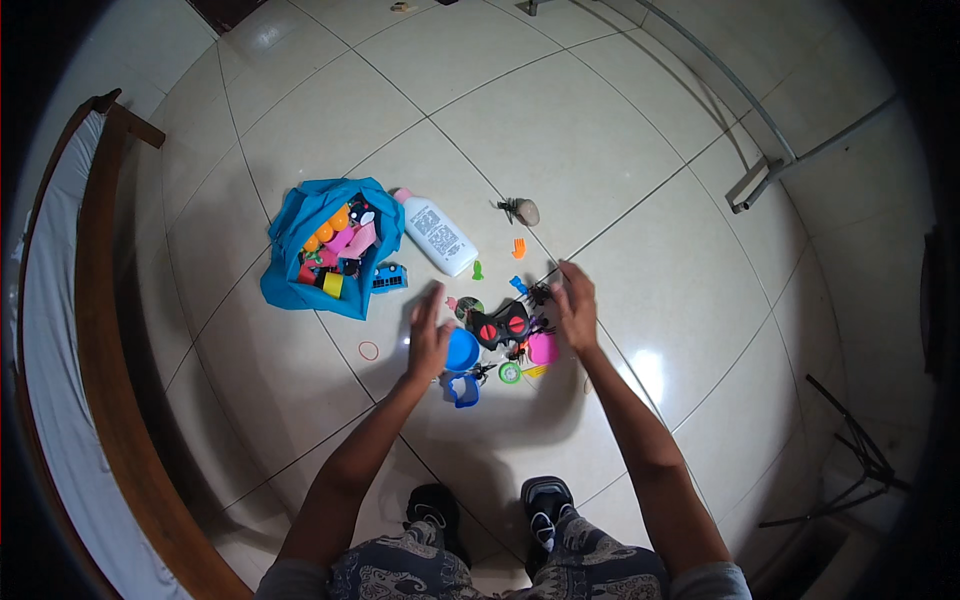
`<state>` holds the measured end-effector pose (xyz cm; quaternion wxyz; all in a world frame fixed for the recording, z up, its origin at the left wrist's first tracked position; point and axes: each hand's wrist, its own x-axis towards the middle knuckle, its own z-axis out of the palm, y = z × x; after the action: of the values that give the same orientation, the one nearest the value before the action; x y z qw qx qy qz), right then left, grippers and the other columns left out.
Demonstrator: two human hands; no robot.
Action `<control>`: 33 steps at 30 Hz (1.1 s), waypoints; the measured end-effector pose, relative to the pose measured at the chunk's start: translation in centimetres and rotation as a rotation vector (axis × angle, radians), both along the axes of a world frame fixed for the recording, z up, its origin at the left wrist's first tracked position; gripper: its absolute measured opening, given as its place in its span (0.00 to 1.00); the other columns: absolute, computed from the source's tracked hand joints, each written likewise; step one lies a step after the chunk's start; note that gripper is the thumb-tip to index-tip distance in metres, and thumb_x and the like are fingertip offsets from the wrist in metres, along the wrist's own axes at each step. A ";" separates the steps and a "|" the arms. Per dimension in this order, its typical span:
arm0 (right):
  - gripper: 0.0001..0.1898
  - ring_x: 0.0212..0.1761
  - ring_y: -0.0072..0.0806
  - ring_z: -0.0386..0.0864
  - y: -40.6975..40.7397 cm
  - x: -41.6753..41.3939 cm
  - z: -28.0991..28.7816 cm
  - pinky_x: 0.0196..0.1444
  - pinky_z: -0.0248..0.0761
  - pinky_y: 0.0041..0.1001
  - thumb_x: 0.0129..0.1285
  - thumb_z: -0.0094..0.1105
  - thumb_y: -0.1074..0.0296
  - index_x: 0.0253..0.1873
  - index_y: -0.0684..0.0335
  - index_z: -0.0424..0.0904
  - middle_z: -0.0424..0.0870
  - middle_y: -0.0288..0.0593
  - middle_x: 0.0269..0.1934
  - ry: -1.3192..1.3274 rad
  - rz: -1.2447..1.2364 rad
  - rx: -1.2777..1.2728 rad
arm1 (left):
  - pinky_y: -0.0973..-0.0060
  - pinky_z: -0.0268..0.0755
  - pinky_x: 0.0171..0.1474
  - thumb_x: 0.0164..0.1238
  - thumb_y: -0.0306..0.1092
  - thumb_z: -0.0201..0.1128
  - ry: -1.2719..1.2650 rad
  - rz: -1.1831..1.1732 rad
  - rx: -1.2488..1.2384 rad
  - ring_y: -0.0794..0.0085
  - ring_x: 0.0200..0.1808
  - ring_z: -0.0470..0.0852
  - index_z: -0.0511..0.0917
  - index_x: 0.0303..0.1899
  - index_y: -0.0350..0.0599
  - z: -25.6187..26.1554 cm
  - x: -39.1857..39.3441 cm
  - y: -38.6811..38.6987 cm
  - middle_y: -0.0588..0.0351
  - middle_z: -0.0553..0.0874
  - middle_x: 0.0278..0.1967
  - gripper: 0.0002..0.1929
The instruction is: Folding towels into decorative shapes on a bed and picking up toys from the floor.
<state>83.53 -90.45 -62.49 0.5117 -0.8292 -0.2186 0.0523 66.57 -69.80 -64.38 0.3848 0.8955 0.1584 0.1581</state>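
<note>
Small toys lie clustered on the tiled floor between my hands. My left hand (431, 337), fingers apart and holding nothing visible, is beside a round blue plastic dish (463, 349). On the cluster's other side, my right hand (576, 307) is spread near a black plastic spider (540, 293), with no object seen in it. Between them are a black mask-like toy with red eyes (502, 327), a pink plastic piece (543, 349), a green round piece (510, 373) and a blue cutter-like shape (463, 391). An orange hand-shaped piece (519, 248) lies farther out.
An open blue fabric bag (281, 281) holds several colourful toys; beside it are a toy bus (390, 277) and a white bottle (442, 236). A rubber band (368, 351) and a stone (529, 213) lie apart. A wooden bed frame (112, 300) stands left, metal legs (765, 180) right.
</note>
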 end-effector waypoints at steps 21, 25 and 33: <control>0.24 0.69 0.36 0.58 7.7 -10.8 0.2 0.70 0.49 0.30 0.70 0.44 0.58 0.65 0.66 0.62 0.63 0.48 0.66 0.811 -0.011 0.847 | 0.72 0.60 0.63 0.72 0.40 0.46 -0.362 0.332 -1.245 0.66 0.60 0.71 0.71 0.58 0.36 0.4 2.4 -6.1 0.50 0.75 0.57 0.21; 0.19 0.61 0.31 0.65 8.1 -11.5 0.0 0.66 0.55 0.28 0.67 0.49 0.60 0.57 0.65 0.71 0.70 0.44 0.57 0.957 -0.094 0.814 | 0.73 0.63 0.61 0.69 0.37 0.50 -0.413 0.448 -1.199 0.70 0.56 0.73 0.72 0.55 0.35 1.7 2.0 -7.3 0.51 0.76 0.55 0.19; 0.20 0.47 0.29 0.78 13.3 -9.4 5.7 0.54 0.71 0.29 0.67 0.50 0.49 0.51 0.61 0.72 0.79 0.42 0.46 1.373 0.110 0.951 | 0.72 0.61 0.63 0.72 0.38 0.46 -0.630 0.696 -1.306 0.68 0.58 0.72 0.73 0.55 0.35 7.0 2.7 -2.8 0.51 0.76 0.55 0.19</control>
<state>74.11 -77.12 -56.74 0.8232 -0.2969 0.1030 0.4729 69.23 -72.59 -57.36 0.7859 0.3022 0.3731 0.3896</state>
